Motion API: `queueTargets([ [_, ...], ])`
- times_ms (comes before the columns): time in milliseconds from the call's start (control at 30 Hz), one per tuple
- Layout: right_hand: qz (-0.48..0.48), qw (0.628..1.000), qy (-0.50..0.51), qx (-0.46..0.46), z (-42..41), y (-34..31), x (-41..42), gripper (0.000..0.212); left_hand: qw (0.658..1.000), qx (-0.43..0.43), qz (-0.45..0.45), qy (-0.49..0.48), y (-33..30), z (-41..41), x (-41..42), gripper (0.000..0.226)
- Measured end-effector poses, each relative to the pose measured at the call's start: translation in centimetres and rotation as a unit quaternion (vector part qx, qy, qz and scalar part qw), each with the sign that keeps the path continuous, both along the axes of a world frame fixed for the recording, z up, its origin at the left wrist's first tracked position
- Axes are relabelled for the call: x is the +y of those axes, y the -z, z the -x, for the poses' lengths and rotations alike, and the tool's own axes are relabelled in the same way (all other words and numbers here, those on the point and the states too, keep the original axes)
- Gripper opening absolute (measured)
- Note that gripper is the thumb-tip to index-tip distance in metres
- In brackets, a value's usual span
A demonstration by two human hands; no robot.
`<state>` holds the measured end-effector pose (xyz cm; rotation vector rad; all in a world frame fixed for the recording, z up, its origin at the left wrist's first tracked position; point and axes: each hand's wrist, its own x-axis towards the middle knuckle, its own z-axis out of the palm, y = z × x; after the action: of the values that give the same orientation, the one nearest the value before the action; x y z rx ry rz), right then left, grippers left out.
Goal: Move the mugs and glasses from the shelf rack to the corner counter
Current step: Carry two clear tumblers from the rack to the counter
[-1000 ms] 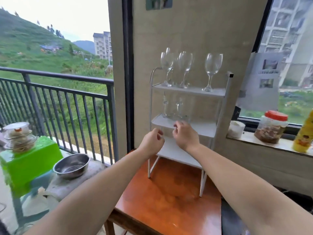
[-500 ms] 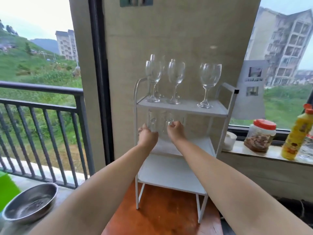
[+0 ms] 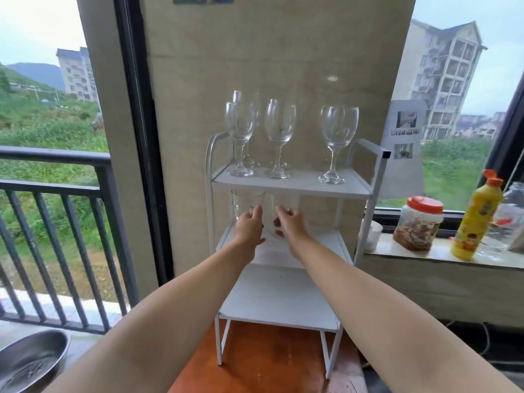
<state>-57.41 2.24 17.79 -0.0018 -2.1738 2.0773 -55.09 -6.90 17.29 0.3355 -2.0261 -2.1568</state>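
On the middle shelf of the white rack (image 3: pixel 292 184), under the top tier, stand two clear glass mugs, and both my hands are at them. From the head view, my left hand (image 3: pixel 249 228) has its fingers curled round the left mug (image 3: pixel 246 204), thumb and fingertips touching the glass; my right hand (image 3: pixel 289 225) is part-closed on the right mug (image 3: pixel 285 205) just beside it, fingers wrapped at its near side. I cannot tell whether either grip is fully tight, since the glass is see-through and blurred. Both mugs seem to be resting on the shelf, not lifted.

A second ago my hands were lower, in front of the shelf below, fists loose and empty. Half a second ago they had risen to the mugs' level. Now they have closed in on the glass, so I judge the grasp is nearly made and the lift comes next.

Up on the top shelf the wine glasses (image 3: pixel 279 137) are untouched, several of them, upright, some standing close together. The rack stands on the far end of the wooden surface (image 3: pixel 263 361). To the right, on the window ledge (image 3: pixel 436 259), sit a red-lidded jar (image 3: pixel 419 222) and a yellow bottle (image 3: pixel 476 219). The corner counter is not something I can pick out from here. Nothing has been carried over yet.
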Motion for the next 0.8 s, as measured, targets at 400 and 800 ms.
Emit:
queueTargets([
  [400,-0.054,0.997,0.044,0.021,-3.4,-0.1,4.4,0.03,0.999,0.01,-0.036,-0.029,-0.5,-5.0,0.3,0.022],
  [800,-0.026,0.998,0.023,0.059,-13.4,-1.2,5.7,0.025,0.999,0.039,0.002,-0.02,-1.8,-13.9,0.7,0.03],
])
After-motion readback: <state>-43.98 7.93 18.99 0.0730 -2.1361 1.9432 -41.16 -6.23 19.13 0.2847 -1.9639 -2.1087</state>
